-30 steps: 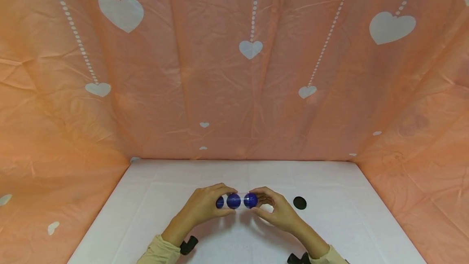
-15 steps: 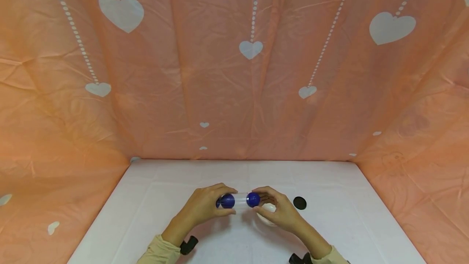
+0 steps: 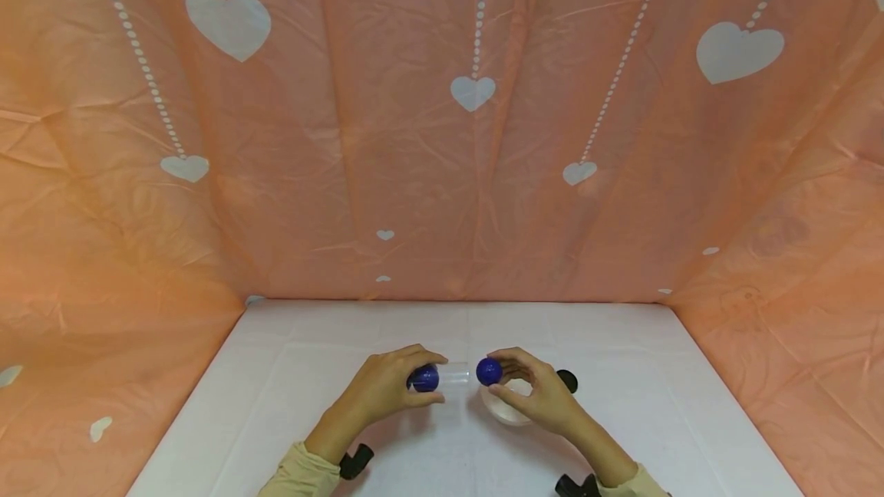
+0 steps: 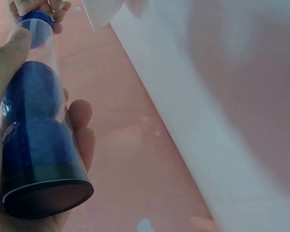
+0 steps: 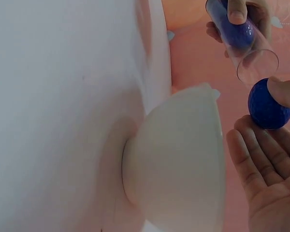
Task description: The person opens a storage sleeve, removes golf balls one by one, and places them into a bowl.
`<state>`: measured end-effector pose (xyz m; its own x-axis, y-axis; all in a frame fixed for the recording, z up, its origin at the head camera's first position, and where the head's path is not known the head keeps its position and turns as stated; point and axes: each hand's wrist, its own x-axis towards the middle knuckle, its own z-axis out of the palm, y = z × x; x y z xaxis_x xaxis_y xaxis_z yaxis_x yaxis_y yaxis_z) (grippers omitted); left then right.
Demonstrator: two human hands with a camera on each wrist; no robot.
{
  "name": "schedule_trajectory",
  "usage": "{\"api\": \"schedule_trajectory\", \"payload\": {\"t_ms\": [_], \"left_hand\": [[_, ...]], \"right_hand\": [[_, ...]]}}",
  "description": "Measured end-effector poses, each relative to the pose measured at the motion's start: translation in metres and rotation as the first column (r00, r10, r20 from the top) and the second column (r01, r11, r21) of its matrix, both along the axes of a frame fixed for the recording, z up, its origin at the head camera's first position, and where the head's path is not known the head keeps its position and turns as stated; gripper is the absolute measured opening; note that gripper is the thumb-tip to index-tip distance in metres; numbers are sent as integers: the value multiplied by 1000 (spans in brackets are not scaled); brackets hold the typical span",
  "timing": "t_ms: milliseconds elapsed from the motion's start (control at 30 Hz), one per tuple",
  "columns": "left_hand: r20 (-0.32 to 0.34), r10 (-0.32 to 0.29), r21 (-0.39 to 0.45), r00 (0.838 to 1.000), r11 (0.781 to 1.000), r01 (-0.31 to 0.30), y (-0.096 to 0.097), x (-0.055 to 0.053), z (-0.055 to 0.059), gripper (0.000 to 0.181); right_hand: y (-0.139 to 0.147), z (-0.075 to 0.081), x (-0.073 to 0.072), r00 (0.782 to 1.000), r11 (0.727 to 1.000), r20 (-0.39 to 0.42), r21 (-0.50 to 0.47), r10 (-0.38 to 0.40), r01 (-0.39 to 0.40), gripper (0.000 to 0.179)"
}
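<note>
Blue ball (image 3: 489, 371) came free of tube (image 3: 456, 373), pinched by right hand (image 3: 542, 390); left hand (image 3: 389, 380) gripped tube (two balls (image 4: 35, 87) remained inside).

We note a narrow gap between the tube (image 3: 454, 373) and the blue ball (image 3: 489, 372) in the right hand (image 3: 537, 391). The bowl (image 5: 176, 159) stands below that hand, obstructing descent; the black disc (image 3: 569, 381) lies just beside. Free table (image 3: 331, 328) runs behind the left hand (image 3: 394, 380).
</note>
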<state>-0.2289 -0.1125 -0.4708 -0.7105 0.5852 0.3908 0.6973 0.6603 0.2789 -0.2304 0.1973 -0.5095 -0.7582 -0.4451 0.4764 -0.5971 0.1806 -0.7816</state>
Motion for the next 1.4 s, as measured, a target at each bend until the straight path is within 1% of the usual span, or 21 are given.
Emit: {"api": "schedule_trajectory", "payload": {"t_ms": [433,733,867,1067,1233,1400], "left_hand": [[31,7,-19,999,1000,-6,2,0,0,52],[35,6,-18,999,1000,-6,2,0,0,53],[34,5,-16,999,1000,-4,2,0,0,52],[29,0,-5,1000,1000,0,2,0,-2,52],[15,0,-4,1000,1000,1,1,1,-2,52],[22,-9,-1,1000,1000,9,1,0,-2,52]], "right_hand": [[21,2,3,995,993,-22,59,-101,102,40],[31,-1,1,987,985,-84,88,-140,147,40],[35,0,3,978,976,-112,116,-173,186,40],[39,2,6,963,951,-123,168,-240,259,40],[42,1,6,957,944,-142,179,-253,276,39],[46,-2,5,951,934,-168,207,-260,292,40]]}}
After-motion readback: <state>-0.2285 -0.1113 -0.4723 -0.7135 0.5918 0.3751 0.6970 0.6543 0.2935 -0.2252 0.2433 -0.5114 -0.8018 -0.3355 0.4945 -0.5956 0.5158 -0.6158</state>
